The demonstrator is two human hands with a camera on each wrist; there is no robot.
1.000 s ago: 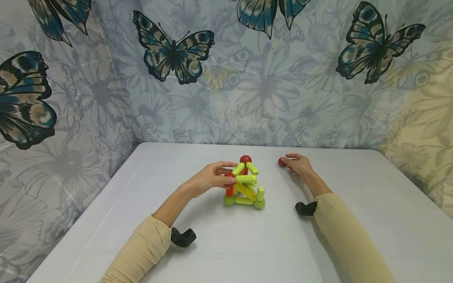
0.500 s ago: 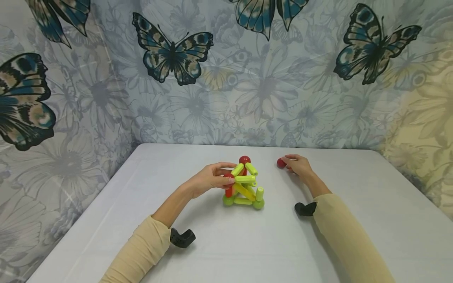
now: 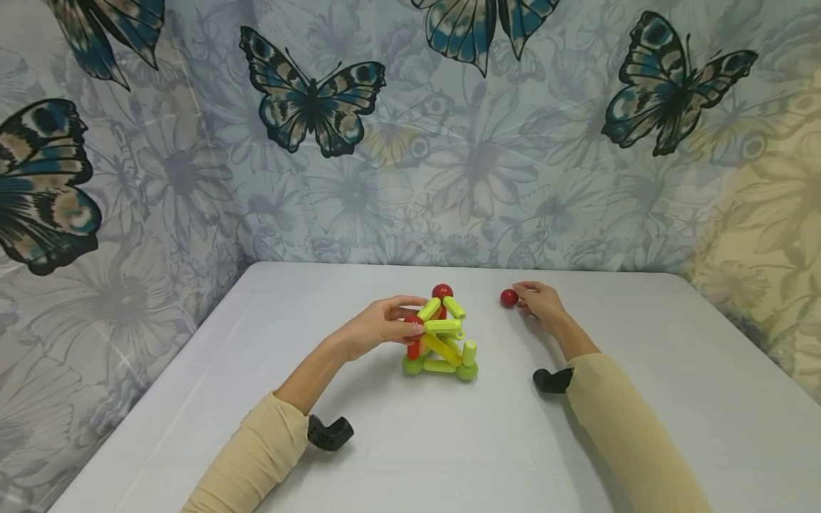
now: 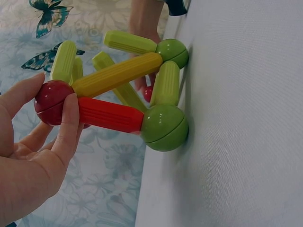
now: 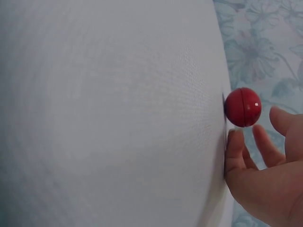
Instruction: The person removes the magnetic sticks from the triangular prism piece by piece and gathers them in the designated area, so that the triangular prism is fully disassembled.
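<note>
Steadying the stick-and-ball frame, prob., the L hand pinches its red corner ball btw thumb & fingers; green balls below rest on the table as feet. Frame stands nearer the table's far edge than its near one. Loose red ball sits right of it, bit closer to that far edge. R hand, fingers loosely parted, is just beside it, prob. bc balls roll; contact hard to tell.
</note>
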